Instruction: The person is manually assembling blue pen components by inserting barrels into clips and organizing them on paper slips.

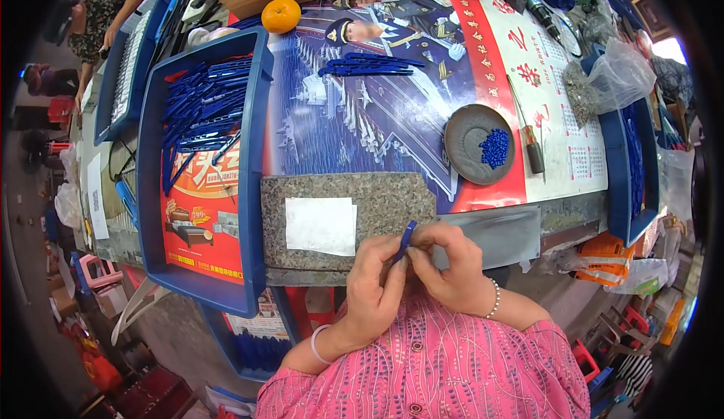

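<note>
Tho it's partly hidden, 1 blue strip (408,234) is pinched btwn L hand (372,274) & R hand (455,268).

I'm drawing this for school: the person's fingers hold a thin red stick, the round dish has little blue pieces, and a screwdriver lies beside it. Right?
Not quite: the thin stick in the person's fingers is blue, not red; the head view shows it. The round dish does have little blue pieces, with a screwdriver beside it.

Print, two papers:
Glossy red-and-white calendar poster (558,117), beyond gripping right hand (456,260): red characters, date grids. Red-and-yellow paper flyer (220,254), left of grip: characters, digits.
</note>
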Available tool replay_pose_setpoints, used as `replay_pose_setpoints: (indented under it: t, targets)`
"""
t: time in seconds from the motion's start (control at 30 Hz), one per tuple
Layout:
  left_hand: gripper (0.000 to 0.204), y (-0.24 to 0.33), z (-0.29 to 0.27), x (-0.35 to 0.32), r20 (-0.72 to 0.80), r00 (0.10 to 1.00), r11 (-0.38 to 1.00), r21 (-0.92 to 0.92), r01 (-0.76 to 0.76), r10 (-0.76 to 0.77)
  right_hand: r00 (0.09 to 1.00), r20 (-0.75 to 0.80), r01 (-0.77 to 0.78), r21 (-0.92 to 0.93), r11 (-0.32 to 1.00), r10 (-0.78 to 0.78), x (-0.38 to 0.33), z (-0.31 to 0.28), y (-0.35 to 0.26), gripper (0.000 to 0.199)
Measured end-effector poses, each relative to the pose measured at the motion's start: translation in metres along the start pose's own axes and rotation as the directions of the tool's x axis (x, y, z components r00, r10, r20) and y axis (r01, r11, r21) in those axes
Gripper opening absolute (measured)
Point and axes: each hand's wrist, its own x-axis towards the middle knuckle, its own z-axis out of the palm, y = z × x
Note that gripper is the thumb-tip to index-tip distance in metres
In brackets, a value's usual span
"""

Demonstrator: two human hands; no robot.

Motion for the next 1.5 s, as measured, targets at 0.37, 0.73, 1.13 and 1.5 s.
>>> replay_pose_setpoints:
  t: [0.37, 0.73, 1.13, 1.5]
  targets:
    - [0.031, 0.008, 0.001, 0.010, -0.057, 0.980, 0.945, 0.278, -0.170, 0.193, 0.990, 0.071, 0.132, -0.200, 0.971, -0.120, 0.008, -0.003, -0.005, 0.011]
    - [0.025, 0.006, 0.001, 0.008, -0.080, 0.977, 0.939, 0.301, -0.167, 0.200, 0.980, 0.165, -0.114, -0.012, 0.993, 0.115, 0.005, -0.003, -0.004, 0.006]
    - [0.022, 0.000, -0.007, 0.000, -0.023, 0.998, 0.994, 0.094, -0.051, 0.053, 0.985, 0.169, 0.054, -0.051, 0.997, -0.045, 0.004, -0.002, 0.000, 0.009]
    - [0.027, 0.002, -0.005, 0.001, -0.010, 0.972, 0.925, 0.308, -0.222, 0.236, 0.991, 0.135, 0.038, -0.168, 0.985, -0.015, 0.002, 0.000, -0.012, 0.004]
